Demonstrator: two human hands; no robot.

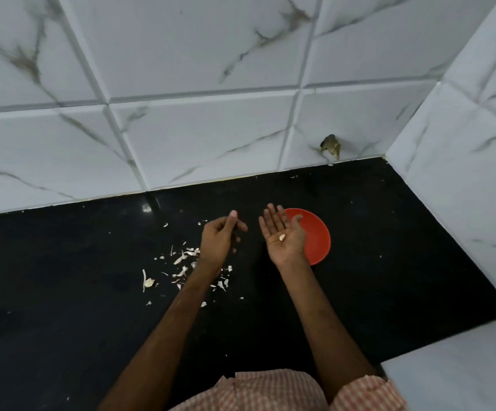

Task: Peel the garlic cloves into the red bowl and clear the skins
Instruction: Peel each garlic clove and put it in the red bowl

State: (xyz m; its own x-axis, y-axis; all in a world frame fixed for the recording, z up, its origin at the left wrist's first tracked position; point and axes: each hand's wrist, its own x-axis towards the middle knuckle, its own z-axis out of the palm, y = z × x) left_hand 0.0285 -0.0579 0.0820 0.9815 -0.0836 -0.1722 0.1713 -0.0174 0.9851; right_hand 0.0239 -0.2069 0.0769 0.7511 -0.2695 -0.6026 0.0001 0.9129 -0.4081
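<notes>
- Cream-white peeled garlic clove (281, 237), small and oblong, lies in the middle of the upturned right palm; its long axis slants from lower left to upper right, crosswise to the fingers, and which end is the tip is too small to tell
- Right hand (285, 237) is spread flat, palm up, with straight fingers pointing away toward the wall; it hides the left part of the round, smooth red bowl (317, 235)
- Left hand (218, 237) is near it but apart, thumb raised and fingers loosely curled toward the right hand; whether they pinch anything cannot be told
- Papery white garlic skins (181, 262), thin curled flakes and slivers, lie scattered on the counter beneath and left of the left forearm
- Glossy black stone countertop (389, 232) bears the bowl and skins and runs into a wall corner at the right
- White glazed wall tiles (211, 54) have grey marble veins and pale grout lines; one tile near the corner has a rough brown chipped hole (331, 146)
- Orange-and-white checked cloth garment (270, 390) shows at the bottom edge
</notes>
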